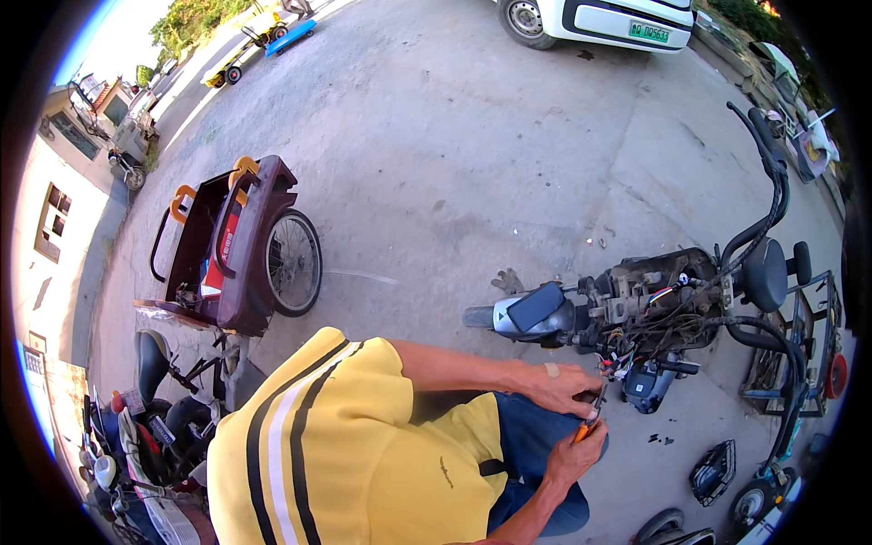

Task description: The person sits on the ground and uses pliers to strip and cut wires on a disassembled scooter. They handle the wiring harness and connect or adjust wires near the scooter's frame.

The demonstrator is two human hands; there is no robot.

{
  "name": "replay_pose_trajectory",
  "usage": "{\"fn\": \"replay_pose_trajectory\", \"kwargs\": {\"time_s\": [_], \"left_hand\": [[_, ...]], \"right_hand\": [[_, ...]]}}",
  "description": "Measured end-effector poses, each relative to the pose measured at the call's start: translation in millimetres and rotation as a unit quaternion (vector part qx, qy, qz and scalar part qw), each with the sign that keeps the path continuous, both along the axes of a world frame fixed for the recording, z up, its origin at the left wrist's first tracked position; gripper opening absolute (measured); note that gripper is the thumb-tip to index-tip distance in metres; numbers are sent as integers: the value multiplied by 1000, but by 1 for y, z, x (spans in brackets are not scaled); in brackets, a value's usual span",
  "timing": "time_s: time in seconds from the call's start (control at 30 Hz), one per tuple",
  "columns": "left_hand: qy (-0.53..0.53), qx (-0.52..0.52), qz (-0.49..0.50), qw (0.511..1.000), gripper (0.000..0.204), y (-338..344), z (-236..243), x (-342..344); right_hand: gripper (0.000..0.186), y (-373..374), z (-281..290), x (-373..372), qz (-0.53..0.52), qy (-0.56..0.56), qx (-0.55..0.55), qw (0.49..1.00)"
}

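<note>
My left hand [559, 389], with a tan patch on its back, reaches toward loose wires. Its fingers are closed close to the jaws of a pair of orange-handled pliers [589, 427]; whatever they pinch is too small to make out. Below it, my right hand [574, 454] is wrapped round the pliers' handles. Thin coloured wires [618, 371] hang from a stripped-down electric scooter [658, 300], just beyond the tool. A dark grey housing [647, 386] sits beside those wires. On the scooter's pale fender lies a dark phone [536, 307].
Black handlebars [761, 227] rise at the scooter's far end. A maroon cargo box with a wheel [292, 263] stands to the left. Small black pieces [661, 440] and a black plastic basket [713, 472] lie on the concrete. A white vehicle [599, 20] is parked behind.
</note>
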State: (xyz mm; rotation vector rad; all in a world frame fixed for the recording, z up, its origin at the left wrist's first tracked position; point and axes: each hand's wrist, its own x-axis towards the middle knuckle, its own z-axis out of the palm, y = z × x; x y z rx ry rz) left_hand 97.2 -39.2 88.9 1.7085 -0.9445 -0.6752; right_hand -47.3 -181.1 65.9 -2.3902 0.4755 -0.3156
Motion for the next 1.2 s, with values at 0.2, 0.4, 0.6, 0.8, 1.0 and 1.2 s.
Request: {"fn": "replay_pose_trajectory", "kwargs": {"time_s": [0.2, 0.4, 0.6, 0.8, 1.0, 1.2], "left_hand": [[-24, -25, 9, 999, 38, -3, -21, -1], [-5, -22, -8, 1000, 38, 3, -16, 1], [-15, -5, 23, 1000, 42, 8, -14, -6], [-50, 38, 58, 996, 42, 5, -10, -17], [-98, 25, 40, 994, 40, 8, -18, -20], [-74, -4, 42, 996, 42, 7, -9, -21]], "right_hand": [[24, 0, -5, -3, 5, -1, -7, 1000], [21, -1, -14, -8, 16, -16, 29, 999], [21, -5, -20, -15, 15, 31, 245, 969], [21, -6, -36, -28, -20, 36, 281, 959], [29, 16, -9, -30, -45, -20, 158, 986], [30, 11, -11, -32, -34, -44, 205, 977]]}}
